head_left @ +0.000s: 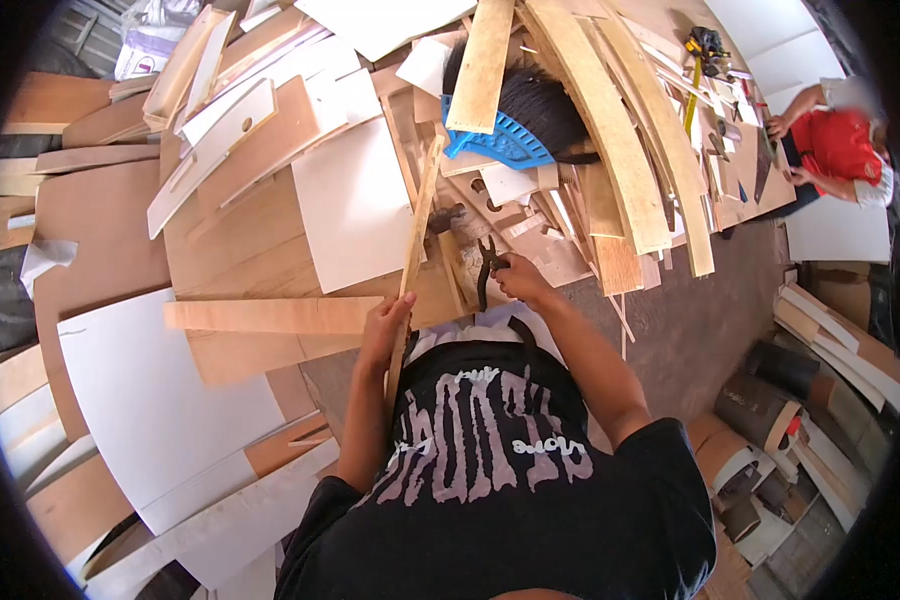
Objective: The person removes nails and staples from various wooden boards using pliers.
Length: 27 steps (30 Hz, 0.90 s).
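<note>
My left hand (382, 330) is wrapped round the lower part of a long, narrow wooden strip (419, 220), which stands slanted in front of my body. In my right hand (513, 277) is a pair of dark pliers (486, 265), with the jaws pointing away from me and slightly parted. The pliers and the strip are apart. Between them, a hammer (448, 222) with a dark head and a wooden handle lies on the worktable. Beyond it is a blue broom head (500, 138) with black bristles, partly covered by a board.
Long planks (610, 130) lie across the cluttered table at the right. White panels (355, 205) and wood offcuts cover the left side. At the far right, a person in red (838, 150) works with both hands at the table edge, near a handsaw (763, 168).
</note>
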### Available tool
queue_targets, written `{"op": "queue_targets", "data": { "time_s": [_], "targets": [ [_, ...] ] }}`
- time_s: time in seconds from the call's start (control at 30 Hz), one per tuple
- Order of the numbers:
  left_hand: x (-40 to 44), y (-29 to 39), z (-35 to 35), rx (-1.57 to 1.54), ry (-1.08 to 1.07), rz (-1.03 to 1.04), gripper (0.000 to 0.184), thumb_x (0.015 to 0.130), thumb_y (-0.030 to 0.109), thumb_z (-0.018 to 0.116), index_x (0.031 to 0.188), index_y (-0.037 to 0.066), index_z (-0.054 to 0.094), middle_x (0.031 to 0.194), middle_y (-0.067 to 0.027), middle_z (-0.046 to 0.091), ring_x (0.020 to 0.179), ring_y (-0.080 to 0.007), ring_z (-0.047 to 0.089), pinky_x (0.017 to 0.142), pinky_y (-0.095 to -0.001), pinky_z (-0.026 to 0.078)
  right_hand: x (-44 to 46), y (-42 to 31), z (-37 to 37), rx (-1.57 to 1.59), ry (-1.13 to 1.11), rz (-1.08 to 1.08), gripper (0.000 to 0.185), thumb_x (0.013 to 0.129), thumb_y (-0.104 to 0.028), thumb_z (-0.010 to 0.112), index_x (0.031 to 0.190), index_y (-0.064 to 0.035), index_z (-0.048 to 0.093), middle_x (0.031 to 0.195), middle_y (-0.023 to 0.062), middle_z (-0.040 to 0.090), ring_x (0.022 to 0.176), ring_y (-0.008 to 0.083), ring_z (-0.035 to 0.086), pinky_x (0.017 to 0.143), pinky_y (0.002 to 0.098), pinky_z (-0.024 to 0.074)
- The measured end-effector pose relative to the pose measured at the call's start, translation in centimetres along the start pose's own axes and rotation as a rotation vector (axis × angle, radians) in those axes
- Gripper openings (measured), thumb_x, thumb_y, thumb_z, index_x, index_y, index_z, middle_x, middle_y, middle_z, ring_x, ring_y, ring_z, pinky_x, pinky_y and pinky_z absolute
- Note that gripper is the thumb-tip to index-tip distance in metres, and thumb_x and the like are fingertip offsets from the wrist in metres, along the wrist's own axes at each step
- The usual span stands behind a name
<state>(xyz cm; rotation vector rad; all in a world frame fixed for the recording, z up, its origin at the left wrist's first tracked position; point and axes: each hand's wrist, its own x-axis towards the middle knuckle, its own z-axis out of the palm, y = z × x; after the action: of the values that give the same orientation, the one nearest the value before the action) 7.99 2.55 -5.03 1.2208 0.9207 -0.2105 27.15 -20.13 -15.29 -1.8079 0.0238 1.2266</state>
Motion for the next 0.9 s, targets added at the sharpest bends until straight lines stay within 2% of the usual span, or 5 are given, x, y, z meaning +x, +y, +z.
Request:
{"op": "queue_targets", "data": {
  "time_s": [0.17, 0.47, 0.63, 0.83, 0.9],
  "targets": [
    [-0.4, -0.4, 0.8, -0.009, 0.020, 0.000, 0.036, 0.097, 0.045, 0.067, 0.094, 0.010, 0.061, 0.072, 0.0012, 0.052, 0.054, -0.0097, 0.050, 0.049, -0.0264, 0.041, -1.7, -1.6, -0.6, 0.127, -0.060, 0.035, 0.028, 0.087, 0.002, 0.056, 0.115, 0.0043, 0.056, 0.084, 0.0103, 0.063, 0.056, 0.0123, 0.050, 0.045, 0.0263, 0.0341],
    [-1.2, -0.4, 0.7, 0.004, 0.010, 0.103, 0.037, 0.098, 0.046, 0.066, 0.092, 0.010, 0.059, 0.072, 0.0012, 0.052, 0.054, -0.0099, 0.050, 0.049, -0.0268, 0.041, -5.1, -3.3, 0.5, 0.524, -0.285, -0.103, 0.033, 0.086, -0.004, 0.056, 0.117, 0.0083, 0.053, 0.093, 0.0184, 0.070, 0.068, 0.0255, 0.071, 0.043, 0.0247, 0.0377],
    [-2.2, 0.4, -0.2, 0.020, -0.012, 0.124, 0.036, 0.098, 0.045, 0.065, 0.092, 0.010, 0.059, 0.074, 0.0011, 0.053, 0.056, -0.0097, 0.050, 0.050, -0.0262, 0.041, -6.0, -3.6, 2.3, 0.032, 0.054, -0.158, 0.037, 0.089, -0.010, 0.055, 0.116, 0.0137, 0.053, 0.100, 0.0253, 0.072, 0.081, 0.0310, 0.078, 0.054, 0.0332, 0.0547],
    [-4.0, 0.9, -2.2, -0.004, -0.054, 0.200, 0.036, 0.098, 0.045, 0.065, 0.097, 0.010, 0.062, 0.075, 0.0014, 0.054, 0.057, -0.0087, 0.051, 0.051, -0.0243, 0.041, -8.9, -5.0, 4.6, -0.227, 0.228, -0.193, 0.044, 0.088, -0.022, 0.060, 0.110, 0.0155, 0.056, 0.093, 0.0261, 0.074, 0.077, 0.0308, 0.078, 0.070, 0.0398, 0.0595],
    [-4.4, 0.7, -3.4, -0.029, -0.104, 0.183, 0.055, 0.099, 0.038, 0.066, 0.142, 0.005, 0.060, 0.084, 0.0062, 0.053, 0.068, -0.0037, 0.050, 0.059, -0.0214, 0.041, -9.4, -4.9, 5.3, -0.263, 0.251, -0.170, 0.045, 0.087, -0.025, 0.063, 0.106, 0.0148, 0.059, 0.088, 0.0256, 0.075, 0.076, 0.0304, 0.078, 0.072, 0.0404, 0.0593]
  ]
}}
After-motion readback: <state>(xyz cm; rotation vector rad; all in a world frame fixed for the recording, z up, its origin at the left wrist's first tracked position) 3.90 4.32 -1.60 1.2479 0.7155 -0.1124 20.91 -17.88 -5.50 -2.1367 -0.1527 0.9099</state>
